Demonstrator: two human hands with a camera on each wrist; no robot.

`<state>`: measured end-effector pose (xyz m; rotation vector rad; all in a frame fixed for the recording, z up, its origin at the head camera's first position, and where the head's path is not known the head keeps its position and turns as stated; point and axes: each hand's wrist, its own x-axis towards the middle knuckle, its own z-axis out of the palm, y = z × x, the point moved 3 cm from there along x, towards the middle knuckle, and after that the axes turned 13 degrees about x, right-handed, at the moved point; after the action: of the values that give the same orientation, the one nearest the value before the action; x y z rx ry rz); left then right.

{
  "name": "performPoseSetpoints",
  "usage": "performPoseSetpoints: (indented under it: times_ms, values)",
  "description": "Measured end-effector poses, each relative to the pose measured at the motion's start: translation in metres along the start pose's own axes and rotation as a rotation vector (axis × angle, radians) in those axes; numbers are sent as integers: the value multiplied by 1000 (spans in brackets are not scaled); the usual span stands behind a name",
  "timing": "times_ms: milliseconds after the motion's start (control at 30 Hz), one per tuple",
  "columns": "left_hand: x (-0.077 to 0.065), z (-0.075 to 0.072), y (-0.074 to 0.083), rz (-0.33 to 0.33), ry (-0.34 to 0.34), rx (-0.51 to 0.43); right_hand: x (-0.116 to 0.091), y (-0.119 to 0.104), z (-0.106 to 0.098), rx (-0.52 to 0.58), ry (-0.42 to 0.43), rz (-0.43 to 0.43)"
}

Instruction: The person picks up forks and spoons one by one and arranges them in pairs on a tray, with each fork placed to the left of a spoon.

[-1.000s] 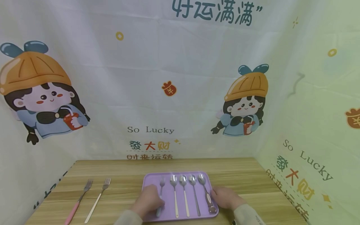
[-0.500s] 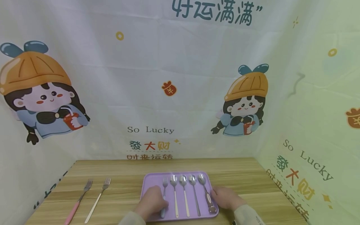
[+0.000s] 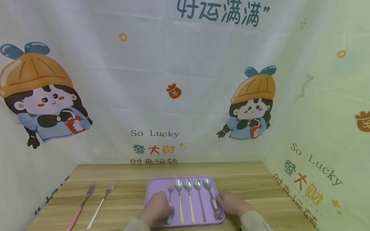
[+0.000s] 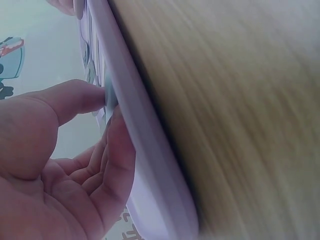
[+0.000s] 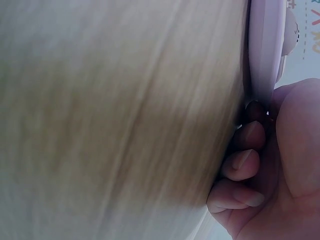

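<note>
On the table lies a purple tray (image 3: 156, 183) with a row of cutlery. My left hand (image 3: 157, 207) pinches the handle of a fork (image 3: 170, 187) at the left end of that row, tines pointing away. In the left wrist view, thumb and fingers meet on the fork handle (image 4: 110, 91) just above the tray rim (image 4: 142, 115). At the tray's right side my right hand (image 3: 232, 202) holds the edge; the right wrist view has its curled fingers (image 5: 242, 162) beside the rim, the thumb partly hidden. Several spoons (image 3: 189, 200) lie right of the fork, the rightmost spoon (image 3: 214, 203) brown-handled.
Left of the tray, a pink-handled fork (image 3: 78, 211) and a white-handled fork (image 3: 99, 205) lie on the wooden table (image 3: 127, 179). A printed cloth (image 3: 196, 112) hangs behind and at both sides of the table.
My left hand has shifted the fork a little to the right, closer to the spoons and straighter in line with them. My right hand and the tray have stayed put.
</note>
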<state>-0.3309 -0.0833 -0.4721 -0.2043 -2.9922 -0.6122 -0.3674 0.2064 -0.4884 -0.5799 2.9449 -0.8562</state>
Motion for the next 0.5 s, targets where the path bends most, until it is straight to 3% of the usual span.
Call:
performPoseSetpoints:
  times_ms: [500]
  values:
    - [2, 2, -2, 24, 14, 20, -1, 0, 0, 6, 6, 15]
